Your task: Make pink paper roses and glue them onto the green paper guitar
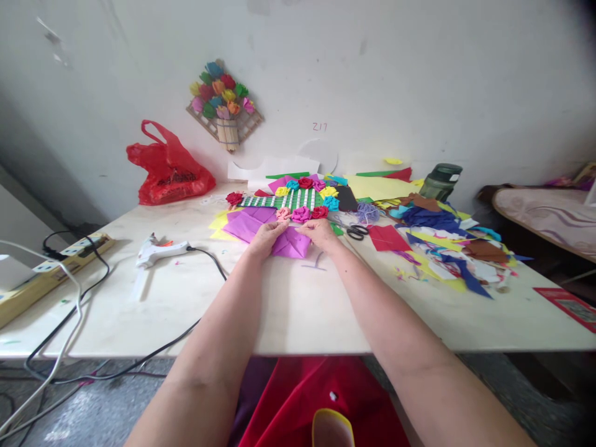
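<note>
Both my hands are close together over a sheet of purple crepe paper (291, 247) on the table. My left hand (267, 238) has its thumb and fingers pinched together at the near side of a flower-trimmed craft. My right hand (321, 234) is pinched in the same way, a little to the right. Whatever lies between the fingertips is too small to make out. Just beyond them lies the craft, a green guitar-like shape (279, 202) with white strips, edged with paper roses such as a magenta one (301, 215) and a salmon one (283, 214).
On the left lie a white glue gun (161, 251) with its cord, a power strip (93, 243) and a red plastic bag (170, 171). To the right are black-handled scissors (357, 232), yarn (369, 213), coloured paper scraps (431, 218) and a dark green bottle (441, 182).
</note>
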Demonstrator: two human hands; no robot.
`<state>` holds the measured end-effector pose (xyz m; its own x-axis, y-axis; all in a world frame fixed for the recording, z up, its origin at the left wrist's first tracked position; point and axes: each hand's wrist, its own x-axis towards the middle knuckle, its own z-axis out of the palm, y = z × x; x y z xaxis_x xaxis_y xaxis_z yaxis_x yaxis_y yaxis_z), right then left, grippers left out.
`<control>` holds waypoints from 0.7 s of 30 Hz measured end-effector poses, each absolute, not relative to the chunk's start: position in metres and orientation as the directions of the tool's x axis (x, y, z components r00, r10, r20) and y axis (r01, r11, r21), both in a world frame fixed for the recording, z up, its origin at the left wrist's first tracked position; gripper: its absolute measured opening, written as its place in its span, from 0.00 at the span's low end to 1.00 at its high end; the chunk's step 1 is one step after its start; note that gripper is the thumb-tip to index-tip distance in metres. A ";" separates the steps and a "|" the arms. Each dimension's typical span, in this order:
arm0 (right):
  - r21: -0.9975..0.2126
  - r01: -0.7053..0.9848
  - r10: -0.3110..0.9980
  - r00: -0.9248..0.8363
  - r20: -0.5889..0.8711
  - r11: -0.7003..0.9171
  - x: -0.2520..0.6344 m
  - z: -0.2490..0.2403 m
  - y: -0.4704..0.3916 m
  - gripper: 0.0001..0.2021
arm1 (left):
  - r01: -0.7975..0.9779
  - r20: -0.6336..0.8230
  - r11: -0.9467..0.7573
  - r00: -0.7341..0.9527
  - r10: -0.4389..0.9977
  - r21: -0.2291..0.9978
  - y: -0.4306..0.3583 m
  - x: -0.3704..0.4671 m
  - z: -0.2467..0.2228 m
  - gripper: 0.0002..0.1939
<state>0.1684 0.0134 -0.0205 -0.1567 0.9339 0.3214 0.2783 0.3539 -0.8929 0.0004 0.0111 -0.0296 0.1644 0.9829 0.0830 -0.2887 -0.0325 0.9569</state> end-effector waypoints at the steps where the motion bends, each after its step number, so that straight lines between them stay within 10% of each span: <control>1: -0.895 0.272 0.934 -0.161 0.319 0.352 0.168 -0.021 0.013 0.15 | -0.280 0.092 -0.042 0.167 0.982 0.959 0.011 0.000 -0.029 0.18; 21: -0.884 0.273 0.921 -0.201 0.334 0.380 0.172 -0.024 0.020 0.20 | -0.253 0.105 -0.070 0.124 0.987 0.965 0.010 0.001 -0.028 0.22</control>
<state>0.1723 0.0195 -0.0242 -0.2008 0.9209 0.3342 0.2732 0.3803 -0.8836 0.0011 0.0103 -0.0283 0.1245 0.9867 0.1045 -0.2531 -0.0703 0.9649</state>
